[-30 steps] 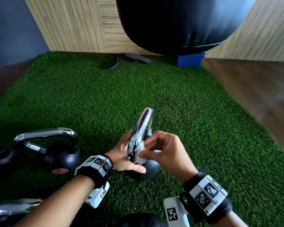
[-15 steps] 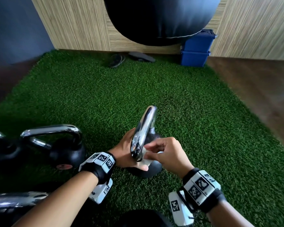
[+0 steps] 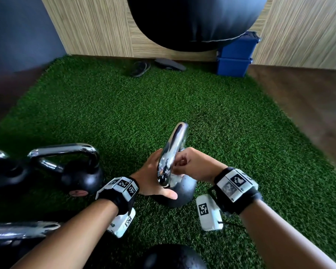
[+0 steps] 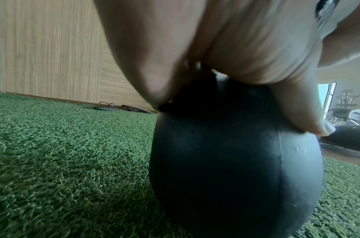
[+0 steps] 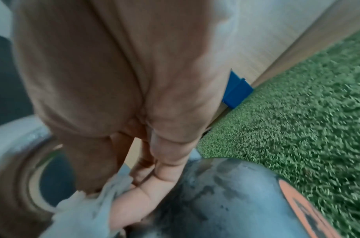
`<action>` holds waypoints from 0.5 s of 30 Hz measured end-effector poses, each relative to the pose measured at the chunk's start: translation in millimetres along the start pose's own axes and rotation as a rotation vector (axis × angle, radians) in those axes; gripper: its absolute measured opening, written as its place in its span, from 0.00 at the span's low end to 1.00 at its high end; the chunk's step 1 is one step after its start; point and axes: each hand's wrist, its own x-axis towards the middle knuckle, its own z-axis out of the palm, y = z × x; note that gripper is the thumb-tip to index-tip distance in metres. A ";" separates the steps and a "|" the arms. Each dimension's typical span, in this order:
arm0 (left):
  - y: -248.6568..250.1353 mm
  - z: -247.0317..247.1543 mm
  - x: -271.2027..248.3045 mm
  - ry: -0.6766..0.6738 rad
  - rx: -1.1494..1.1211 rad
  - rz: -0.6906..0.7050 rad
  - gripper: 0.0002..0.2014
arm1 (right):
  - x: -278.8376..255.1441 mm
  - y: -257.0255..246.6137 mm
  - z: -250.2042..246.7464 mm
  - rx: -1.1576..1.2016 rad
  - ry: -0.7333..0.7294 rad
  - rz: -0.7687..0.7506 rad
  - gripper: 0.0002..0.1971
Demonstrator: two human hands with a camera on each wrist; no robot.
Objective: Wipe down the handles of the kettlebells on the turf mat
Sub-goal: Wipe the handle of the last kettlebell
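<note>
A black kettlebell (image 3: 183, 193) with a chrome handle (image 3: 174, 150) stands mid-mat on the green turf (image 3: 182, 105). My left hand (image 3: 152, 177) grips the top of its ball from the left, thumb lying across the front; in the left wrist view the palm (image 4: 226, 48) sits on the dark ball (image 4: 236, 161). My right hand (image 3: 194, 166) pinches a crumpled white wipe (image 3: 176, 178) against the handle's lower near end. The right wrist view shows the wipe (image 5: 87, 211) bunched under the fingers (image 5: 171, 162), beside the handle (image 5: 18, 153) and the ball (image 5: 226, 196).
More kettlebells stand close by: one at my left (image 3: 80, 175), one at the far left edge (image 3: 2, 171), a handle at the lower left (image 3: 21, 230), a ball at the bottom (image 3: 173, 257). A punching bag (image 3: 192, 22), blue bins (image 3: 235, 55) and sandals (image 3: 140, 68) lie beyond. Wood floor (image 3: 308, 113) borders the mat's right side.
My right hand has kept the wipe at the handle's lower end, its fingers curling in tighter. The left hand stays on the ball. The head view has tilted up a little.
</note>
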 end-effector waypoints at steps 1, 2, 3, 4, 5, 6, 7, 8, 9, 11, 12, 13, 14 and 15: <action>-0.5 0.5 0.0 -0.014 0.025 0.010 0.62 | 1.2 0.4 0.1 -0.006 -0.007 0.011 0.08; -1.3 1.5 -0.5 -0.021 0.040 0.017 0.61 | 1.7 -0.4 0.0 -0.012 -0.012 0.016 0.08; -1.1 2.5 -1.0 -0.027 0.063 0.013 0.61 | 1.7 0.2 -0.8 -0.010 -0.016 0.015 0.08; -1.3 2.5 -0.8 -0.041 0.094 -0.005 0.59 | 0.7 1.4 -1.8 0.004 -0.019 0.007 0.07; -1.0 2.8 0.4 -0.051 0.107 -0.027 0.58 | -0.5 3.4 -2.5 0.027 -0.018 -0.008 0.07; -0.1 2.7 1.9 -0.058 0.094 -0.037 0.56 | -2.3 5.4 -2.5 0.065 -0.010 -0.022 0.07; 1.4 2.2 2.7 -0.061 0.058 -0.028 0.54 | -4.0 8.5 -2.0 0.123 -0.005 -0.029 0.08; 2.9 2.0 3.4 -0.053 0.010 0.000 0.52 | -5.2 12.1 -1.0 0.223 -0.011 -0.035 0.10; 2.6 3.0 3.2 -0.029 -0.042 0.025 0.53 | -5.8 16.6 0.5 0.368 -0.031 -0.044 0.13; 1.9 3.0 -1.5 0.017 -0.178 -0.008 0.60 | -5.1 23.2 4.0 0.682 -0.063 -0.075 0.18; 2.7 1.2 -3.2 0.026 -0.192 -0.035 0.62 | -3.5 25.5 6.0 0.812 -0.059 -0.095 0.18; 3.5 1.1 -4.0 0.022 -0.155 -0.054 0.63 | -1.4 26.5 8.4 0.925 -0.053 -0.124 0.15; 2.7 1.4 -4.0 0.002 -0.091 -0.049 0.62 | 0.3 25.9 11.0 1.018 -0.053 -0.153 0.12; 2.3 1.9 -3.3 -0.016 -0.017 -0.010 0.56 | 2.1 25.2 13.8 1.094 -0.054 -0.170 0.11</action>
